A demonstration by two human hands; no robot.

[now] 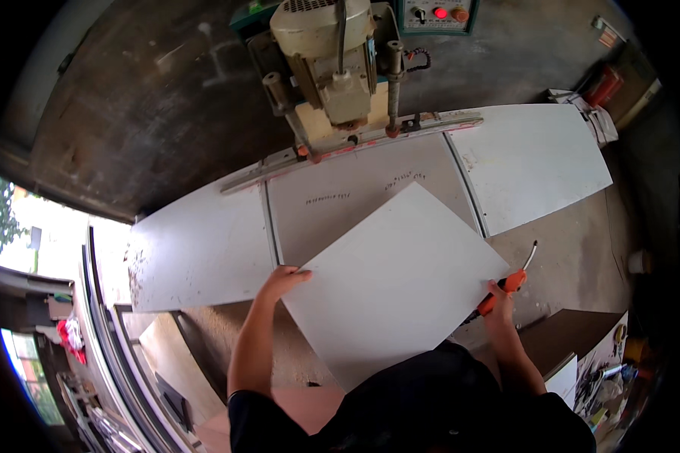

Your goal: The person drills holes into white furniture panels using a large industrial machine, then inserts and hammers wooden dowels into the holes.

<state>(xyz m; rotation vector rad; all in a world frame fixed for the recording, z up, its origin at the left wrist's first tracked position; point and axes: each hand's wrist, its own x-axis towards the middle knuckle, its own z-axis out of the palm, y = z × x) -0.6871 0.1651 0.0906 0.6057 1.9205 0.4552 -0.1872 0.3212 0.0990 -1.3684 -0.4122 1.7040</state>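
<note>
A square white panel (pixel 400 275) is held tilted before my body. Its far corner reaches over the grey middle part of the machine table (pixel 313 219). My left hand (pixel 285 282) is closed on the panel's left corner, thumb on top and fingers hidden beneath. My right hand (pixel 500 303) is wrapped round an orange air blow gun (pixel 514 281) with a bent metal nozzle, right beside the panel's right corner. Whether that hand also bears the panel's edge cannot be made out.
A drilling machine with a cream motor (pixel 321 45) stands behind a metal fence (pixel 355 145). White side wings (pixel 204 249) flank the table. A control box (pixel 438 16) with a lit red button hangs at the back. Boards lean at lower left; a cluttered surface (pixel 604 385) is at lower right.
</note>
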